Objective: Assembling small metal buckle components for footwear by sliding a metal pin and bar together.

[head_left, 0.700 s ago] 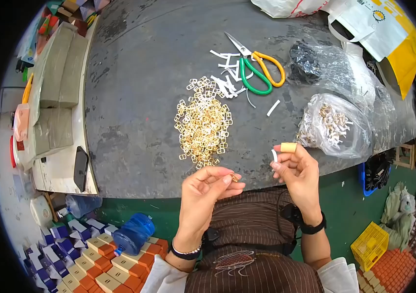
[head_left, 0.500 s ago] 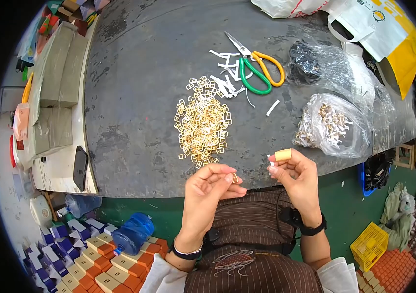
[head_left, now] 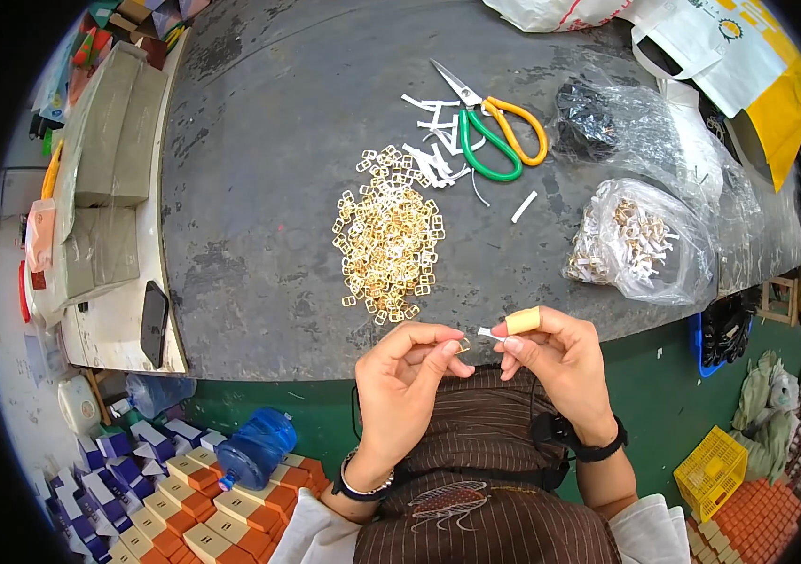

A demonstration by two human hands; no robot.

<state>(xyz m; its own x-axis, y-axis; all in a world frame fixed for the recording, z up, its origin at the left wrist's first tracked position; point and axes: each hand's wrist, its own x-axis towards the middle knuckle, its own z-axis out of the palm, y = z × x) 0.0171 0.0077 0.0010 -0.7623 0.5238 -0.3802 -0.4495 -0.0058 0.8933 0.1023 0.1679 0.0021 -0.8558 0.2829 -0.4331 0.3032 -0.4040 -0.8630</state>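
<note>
Centrally, the left hand (head_left: 399, 381) pinches a gold buckle (head_left: 463, 347) and the right hand (head_left: 560, 368) a white strip (head_left: 489, 334), the two just apart by the dark table (head_left: 259, 329), seemingly an aligning step whose next move probably calls for steering the strip into the buckle.

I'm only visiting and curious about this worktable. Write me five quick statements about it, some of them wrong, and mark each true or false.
1. The scissors have one green and one orange handle. True.
2. The left hand pinches a small gold buckle. True.
3. The right hand holds the scissors. False: it pinches a short white strip; the scissors lie on the dark table.
4. A yellow wrap covers part of a right-hand finger. True.
5. The phone lies beside the scissors. False: it lies on the pale ledge at the far left.
</note>
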